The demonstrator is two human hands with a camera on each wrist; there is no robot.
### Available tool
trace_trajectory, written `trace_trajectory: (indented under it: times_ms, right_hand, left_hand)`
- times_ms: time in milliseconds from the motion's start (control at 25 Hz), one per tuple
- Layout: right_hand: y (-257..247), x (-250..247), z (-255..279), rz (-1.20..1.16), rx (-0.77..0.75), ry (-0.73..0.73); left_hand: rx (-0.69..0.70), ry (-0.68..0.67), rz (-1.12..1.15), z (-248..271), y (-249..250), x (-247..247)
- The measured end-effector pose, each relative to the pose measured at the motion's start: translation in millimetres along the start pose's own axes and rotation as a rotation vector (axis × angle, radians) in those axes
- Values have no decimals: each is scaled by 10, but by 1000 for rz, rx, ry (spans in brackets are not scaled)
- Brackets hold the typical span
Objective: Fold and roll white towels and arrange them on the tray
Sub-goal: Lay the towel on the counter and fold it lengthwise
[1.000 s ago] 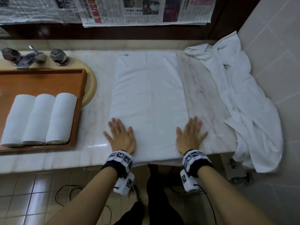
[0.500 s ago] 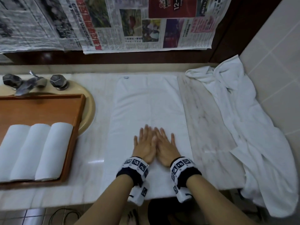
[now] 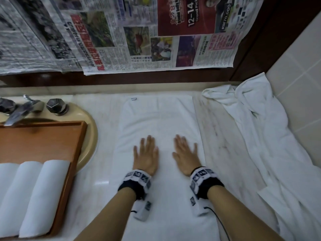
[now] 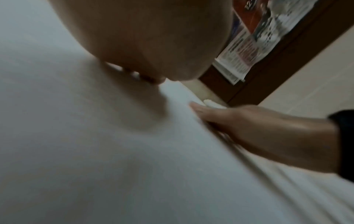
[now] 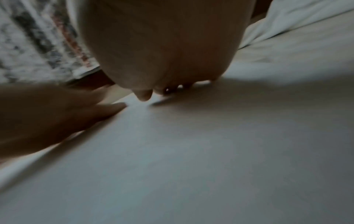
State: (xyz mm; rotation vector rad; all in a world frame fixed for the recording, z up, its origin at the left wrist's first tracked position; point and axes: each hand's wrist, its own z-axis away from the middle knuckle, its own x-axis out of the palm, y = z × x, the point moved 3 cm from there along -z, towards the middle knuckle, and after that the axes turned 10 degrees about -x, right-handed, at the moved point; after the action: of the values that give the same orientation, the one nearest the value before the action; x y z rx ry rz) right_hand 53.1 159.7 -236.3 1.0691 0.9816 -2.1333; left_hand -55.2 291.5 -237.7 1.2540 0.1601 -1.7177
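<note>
A white towel [image 3: 159,119] lies folded into a long strip on the marble counter [image 3: 213,129]. My left hand [image 3: 146,153] and right hand [image 3: 185,153] press flat on its middle, fingers straight, a palm's width apart. The left wrist view shows my left palm [image 4: 149,37] over the towel [image 4: 95,151] with my right hand [image 4: 258,128] beside it. From the right wrist, my right palm [image 5: 164,45] sits on the towel [image 5: 191,159] and my left hand [image 5: 47,115] is at the left. Three rolled white towels [image 3: 34,193] lie side by side on the wooden tray [image 3: 43,141].
The tray sits over a beige sink [image 3: 90,136] with a tap [image 3: 19,110] at the far left. A crumpled white towel [image 3: 260,136] spreads along the right against the tiled wall [image 3: 295,84]. Newspaper sheets [image 3: 139,35] hang behind the counter.
My hands went from the towel's near corners to its centre, side by side, and have now slid apart across it. The head view has come closer and tilted up.
</note>
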Motion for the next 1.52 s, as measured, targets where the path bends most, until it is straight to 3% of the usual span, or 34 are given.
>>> trace_trajectory:
  times_ms: [120, 160, 280, 320, 560, 680, 840, 920, 1040, 1080, 1120, 1240, 1280, 1320, 1440, 1480, 1520]
  right_hand:
    - [501, -210, 14, -59, 450, 84]
    - [469, -251, -29, -71, 464, 97]
    - [97, -210, -276, 11, 152, 97]
    - [32, -192, -321, 14, 75, 66]
    - [109, -79, -100, 28, -12, -10]
    - [-1, -127, -98, -4, -15, 23]
    - [-228, -323, -553, -51, -172, -19]
    - [8, -421, -726, -21, -129, -52]
    - [567, -673, -762, -34, 217, -11]
    - [606, -738, -772, -21, 283, 7]
    - [515, -768, -819, 3, 238, 24]
    - [20, -670, -1041, -5, -112, -35]
    - [23, -631, -1084, 0, -140, -54]
    - [135, -643, -1112, 9, -107, -51]
    - [586, -832, -1091, -8, 214, -26]
    - [612, -891, -1092, -16, 269, -21]
    - [516, -926, -1136, -15, 231, 1]
  left_hand:
    - [-441, 177, 24, -195, -471, -339]
    - [-448, 177, 38, -222, -436, -392]
    - [-81, 89, -70, -351, -60, -277]
    - [-24, 51, -96, -386, -21, -252]
    - [-19, 15, -141, -168, -234, -264]
    - [-71, 28, -60, -84, -115, -289]
    - [171, -89, 55, -395, 395, -251]
    - [90, -58, -62, -655, 230, -345]
    - [-303, 76, -56, -903, -240, -661]
    - [-360, 89, -7, -923, -239, -732]
    - [-303, 91, 30, -928, -96, -743]
    - [104, -75, 59, -919, 537, -466]
    - [145, -106, 14, -963, 542, -407]
    - [108, -85, -30, -1055, 418, -442]
    - [-229, 57, -75, -1269, -145, -794]
    - [-280, 68, -13, -1287, -195, -888]
    - [-240, 59, 67, -1297, -106, -913]
